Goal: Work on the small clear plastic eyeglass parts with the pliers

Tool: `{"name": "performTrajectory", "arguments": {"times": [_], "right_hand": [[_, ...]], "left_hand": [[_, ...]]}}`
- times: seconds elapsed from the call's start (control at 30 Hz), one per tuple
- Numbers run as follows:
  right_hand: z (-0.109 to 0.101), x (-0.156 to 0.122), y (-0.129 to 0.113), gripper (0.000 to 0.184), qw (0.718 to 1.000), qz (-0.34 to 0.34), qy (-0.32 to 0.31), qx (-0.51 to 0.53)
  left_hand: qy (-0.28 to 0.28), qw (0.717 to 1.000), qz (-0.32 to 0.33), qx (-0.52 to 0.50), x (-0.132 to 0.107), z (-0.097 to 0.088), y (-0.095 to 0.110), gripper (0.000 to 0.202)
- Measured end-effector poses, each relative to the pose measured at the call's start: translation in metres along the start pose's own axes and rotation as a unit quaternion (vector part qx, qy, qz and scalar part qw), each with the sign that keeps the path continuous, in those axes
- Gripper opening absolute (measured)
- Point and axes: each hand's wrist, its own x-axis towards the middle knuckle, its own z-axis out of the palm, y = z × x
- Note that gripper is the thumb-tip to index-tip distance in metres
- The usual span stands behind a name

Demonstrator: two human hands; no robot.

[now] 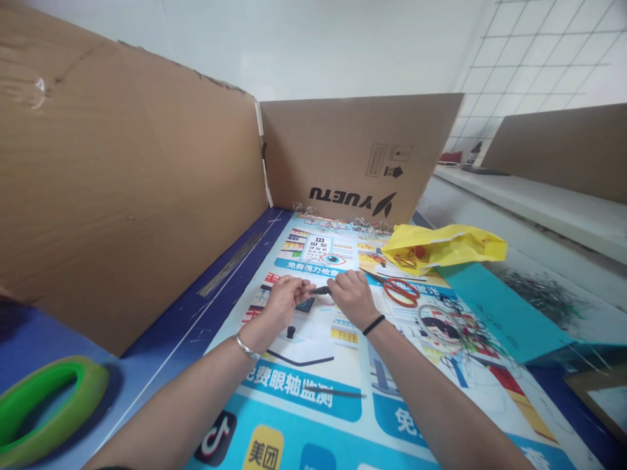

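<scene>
upside-down "yuetu" on cardboard panel [318, 137] beyond left hand [285, 300], printed sheet [350, 434] with "免费视力检查" beyond it, "眼轴监测" and "美团" nearer

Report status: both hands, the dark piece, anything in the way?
Left hand pinching one end of dark piece, right hand gripping the other. Piece held over printed sheet. Orange-handled scissors close by right hand; nothing seen blocking.
</scene>
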Motion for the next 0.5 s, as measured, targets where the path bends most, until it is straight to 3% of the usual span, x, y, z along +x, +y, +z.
{"name": "performTrajectory", "arguments": {"times": [0.5], "right_hand": [[-0.0015, 0.0002, -0.0001, 0.023, 1.0, 0.0, -0.004, -0.003]], "left_hand": [[-0.002, 1.0, -0.008, -0.003, 0.0032, -0.0029, -0.0026, 0.013]]}}
